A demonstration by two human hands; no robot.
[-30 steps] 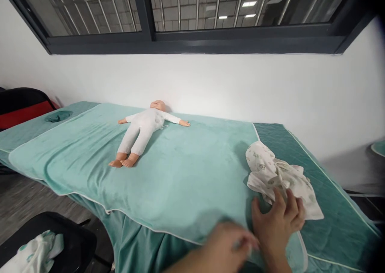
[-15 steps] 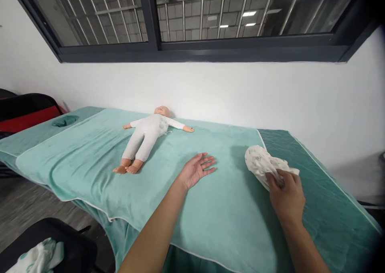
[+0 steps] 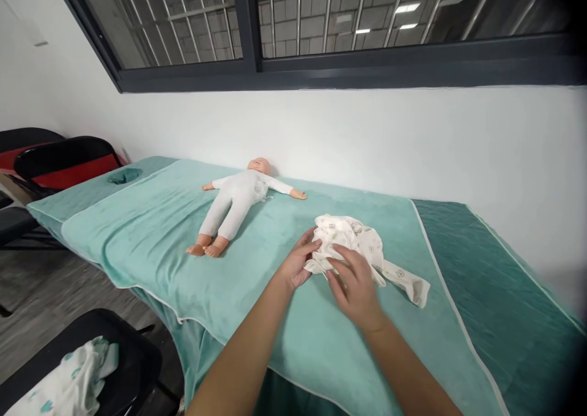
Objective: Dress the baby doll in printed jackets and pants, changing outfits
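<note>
A crumpled white baby garment (image 3: 351, 235) with a small print lies on the teal cover in front of me, one sleeve or leg stretched out to the right. My left hand (image 3: 300, 263) grips its left edge, thumb on top and fingers beneath. On its near side my right hand (image 3: 355, 284) has its fingertips at the fabric, thumb and fingers holding a fold that is partly hidden. Farther back and left, a baby doll (image 3: 241, 189) in a white long-sleeved suit lies face up, arms spread, bare feet toward me.
The teal cover (image 3: 151, 226) drapes over a long padded table with a face hole (image 3: 125, 175) at its left end. A black chair (image 3: 132, 355) at lower left bears a white and green cloth (image 3: 68, 379). Red and black chairs (image 3: 76, 168) stand behind it. A white wall (image 3: 367, 141) borders the far side.
My right hand has brought the garment left from the right side onto the cover's middle, where it has spread out. My left hand, open before, has closed on its edge. The view has shifted slightly.
</note>
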